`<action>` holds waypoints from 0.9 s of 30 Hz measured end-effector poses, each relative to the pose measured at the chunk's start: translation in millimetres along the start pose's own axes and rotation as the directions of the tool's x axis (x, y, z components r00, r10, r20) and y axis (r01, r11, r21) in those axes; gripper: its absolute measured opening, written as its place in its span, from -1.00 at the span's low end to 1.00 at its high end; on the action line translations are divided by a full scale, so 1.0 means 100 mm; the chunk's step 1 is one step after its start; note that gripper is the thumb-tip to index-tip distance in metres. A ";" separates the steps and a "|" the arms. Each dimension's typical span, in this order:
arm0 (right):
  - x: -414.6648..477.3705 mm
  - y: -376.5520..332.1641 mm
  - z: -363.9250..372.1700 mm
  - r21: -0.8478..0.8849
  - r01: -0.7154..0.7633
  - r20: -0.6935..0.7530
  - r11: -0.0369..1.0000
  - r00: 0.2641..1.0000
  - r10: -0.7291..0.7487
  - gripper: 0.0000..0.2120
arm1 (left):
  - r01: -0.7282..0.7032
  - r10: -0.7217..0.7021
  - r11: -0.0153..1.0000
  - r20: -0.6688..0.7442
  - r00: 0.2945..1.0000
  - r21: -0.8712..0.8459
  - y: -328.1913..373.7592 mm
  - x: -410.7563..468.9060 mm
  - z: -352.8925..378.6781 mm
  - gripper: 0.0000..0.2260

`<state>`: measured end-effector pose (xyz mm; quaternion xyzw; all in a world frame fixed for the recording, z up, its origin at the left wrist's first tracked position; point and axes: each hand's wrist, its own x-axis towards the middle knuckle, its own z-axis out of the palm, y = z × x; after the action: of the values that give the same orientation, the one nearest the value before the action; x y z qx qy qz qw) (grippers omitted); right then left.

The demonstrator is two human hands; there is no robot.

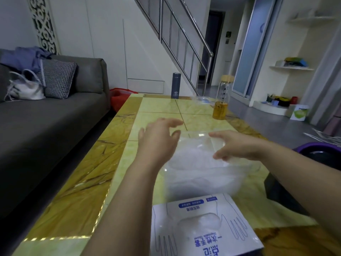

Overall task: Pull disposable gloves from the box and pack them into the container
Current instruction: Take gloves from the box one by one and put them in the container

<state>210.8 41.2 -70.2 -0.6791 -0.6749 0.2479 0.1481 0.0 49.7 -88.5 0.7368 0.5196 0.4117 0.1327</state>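
The clear container (195,133) stands on the bench (156,106), just beyond the glove box (227,215). A heap of translucent gloves (191,159) fills the container. One more glove (201,223) shows in the oval opening of the box.

Left hand (158,139): at the container's left rim, grip spread, holding nothing.

Right hand (238,145): above the heaped gloves, grip spread with fingers extended. Motion blur hides whether the fingertips touch the gloves.

A glass bottle (221,102) and a blue flask (175,85) stand at the far end of the bench.
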 end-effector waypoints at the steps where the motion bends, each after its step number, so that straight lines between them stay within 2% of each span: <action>1: -0.02 -0.03 -0.01 0.002 0.044 -0.029 0.999 0.999 -0.044 -0.25 | -0.024 0.012 0.996 0.134 0.991 0.089 0.03 -0.02 0.02 -0.76; 3: -0.06 -0.11 -0.04 0.071 0.160 -0.124 0.984 0.981 -0.151 -0.24 | -0.043 -0.041 0.976 0.372 0.927 0.216 0.04 -0.07 0.05 -0.77; 6: -0.11 -0.17 -0.10 0.160 0.247 -0.185 0.956 0.959 -0.217 -0.24 | -0.031 -0.156 0.942 0.519 0.840 0.334 0.02 -0.10 0.11 -0.67; 9: -0.10 -0.08 -0.07 -0.062 0.120 -0.034 0.991 0.992 -0.122 -0.25 | -0.023 -0.204 0.920 0.529 0.824 0.391 0.00 -0.11 0.15 -0.59; 11: -0.07 0.01 -0.01 -0.312 0.041 0.078 0.949 0.997 -0.017 -0.25 | -0.024 -0.215 0.914 0.535 0.817 0.405 0.02 -0.12 0.14 -0.58; 13: -0.03 0.05 0.04 -0.460 0.035 0.102 0.887 0.995 0.013 -0.23 | -0.018 -0.219 0.917 0.542 0.811 0.398 0.05 -0.13 0.14 -0.58; 17: 0.07 -0.01 0.06 -0.590 0.010 0.131 0.807 0.988 0.084 -0.21 | -0.024 -0.167 0.939 0.516 0.840 0.342 0.08 -0.12 0.09 -0.66; 20: 0.14 -0.02 0.09 -0.670 0.005 0.183 0.742 0.970 0.159 -0.22 | -0.068 -0.083 0.933 0.397 0.914 0.352 0.08 -0.06 0.03 -0.75; 22: 0.17 -0.01 0.09 -0.704 0.012 0.203 0.710 0.961 0.185 -0.22 | -0.085 -0.067 0.908 0.343 0.937 0.410 0.05 -0.04 -0.01 -0.77; 27: 0.17 -0.09 0.12 -0.784 0.022 0.185 0.620 0.962 0.199 -0.23 | -0.033 -0.203 0.866 0.412 0.888 0.500 -0.05 -0.07 0.00 -0.72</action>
<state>196.5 57.2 -77.8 -0.6709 -0.6938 0.0228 -0.2608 -4.5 45.7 -95.0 0.7966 0.5949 0.0765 0.0755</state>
